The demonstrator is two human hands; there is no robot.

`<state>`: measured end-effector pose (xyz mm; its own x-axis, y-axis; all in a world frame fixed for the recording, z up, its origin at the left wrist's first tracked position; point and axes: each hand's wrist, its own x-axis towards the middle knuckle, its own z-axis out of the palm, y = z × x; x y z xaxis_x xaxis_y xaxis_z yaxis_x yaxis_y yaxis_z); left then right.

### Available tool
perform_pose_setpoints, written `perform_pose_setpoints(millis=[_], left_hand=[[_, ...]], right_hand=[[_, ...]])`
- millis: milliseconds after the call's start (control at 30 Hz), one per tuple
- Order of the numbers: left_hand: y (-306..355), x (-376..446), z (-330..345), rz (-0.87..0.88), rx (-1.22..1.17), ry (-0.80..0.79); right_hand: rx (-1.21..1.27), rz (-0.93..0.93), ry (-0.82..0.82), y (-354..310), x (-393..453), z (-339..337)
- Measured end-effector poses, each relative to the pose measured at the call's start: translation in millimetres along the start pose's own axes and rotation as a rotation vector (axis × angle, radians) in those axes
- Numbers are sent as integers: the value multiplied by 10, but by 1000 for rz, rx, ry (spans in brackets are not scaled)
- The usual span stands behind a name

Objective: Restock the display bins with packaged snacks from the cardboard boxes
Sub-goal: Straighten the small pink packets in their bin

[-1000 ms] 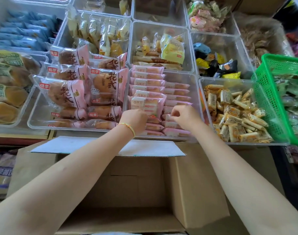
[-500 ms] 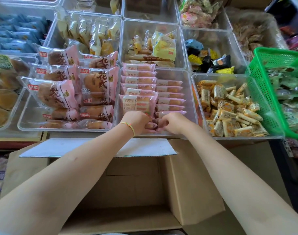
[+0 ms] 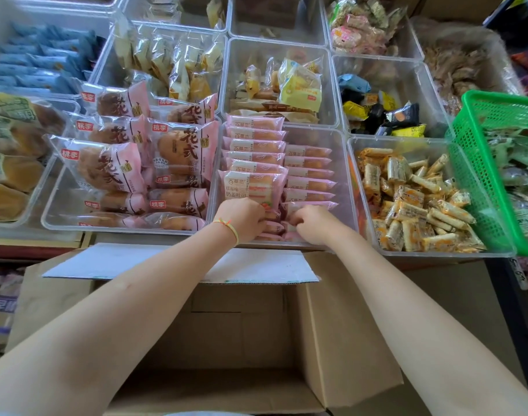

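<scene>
A clear display bin in the middle front holds two rows of pink packaged toast snacks. Both hands are at the bin's near end. My left hand, with a thin bracelet at the wrist, has its fingers curled around the pink packets at the front of the left row. My right hand has curled fingers gripping packets at the front of the right row. An open cardboard box stands below the bin, between my forearms; what I can see of its inside is bare cardboard.
Left of the bin is a clear bin of pink bread bags. To the right sits a bin of orange snack bars, then a green mesh basket. More clear bins with mixed snacks line the back.
Both hands have slid from the middle of the pink packet rows toward the bin's near edge and now dig into the front packets. The view has shifted slightly.
</scene>
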<state>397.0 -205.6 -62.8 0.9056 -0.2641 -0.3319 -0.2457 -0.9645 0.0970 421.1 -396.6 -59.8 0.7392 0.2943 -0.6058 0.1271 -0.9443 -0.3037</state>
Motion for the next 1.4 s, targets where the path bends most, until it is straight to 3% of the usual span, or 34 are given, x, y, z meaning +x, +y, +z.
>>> perform_pose_setpoints(millis=[100, 233, 300, 400, 500, 567, 733, 900, 1033, 1167, 1400], left_hand=[[-77, -85, -4, -29, -46, 64], [-197, -142, 4, -30, -110, 362], [-249, -126, 6, 9, -8, 505], [-288, -93, 2, 24, 99, 418], [-342, -46, 50, 48, 133, 281], [-376, -23, 77, 92, 168, 269], [-435, 58, 114, 181, 245, 281], [-405, 177, 175, 167, 203, 331], [-412, 249, 232, 117, 162, 405], [-426, 262, 286, 128, 165, 441], [-412, 266, 312, 75, 105, 470]], right_hand=[[-11, 3, 5, -59, -7, -134], [249, 2, 364, -212, 46, -327], [377, 68, 456, -328, 143, -384], [521, 145, 397, -483, 291, -400], [607, 157, 447, -543, 357, -373], [649, 129, 477, -559, 357, -384], [741, 98, 411, -581, 396, -443], [750, 107, 447, -478, 354, -356], [671, 11, 412, -379, 333, -280], [598, 12, 500, -309, 347, -296], [709, -46, 582, -368, 390, -381]])
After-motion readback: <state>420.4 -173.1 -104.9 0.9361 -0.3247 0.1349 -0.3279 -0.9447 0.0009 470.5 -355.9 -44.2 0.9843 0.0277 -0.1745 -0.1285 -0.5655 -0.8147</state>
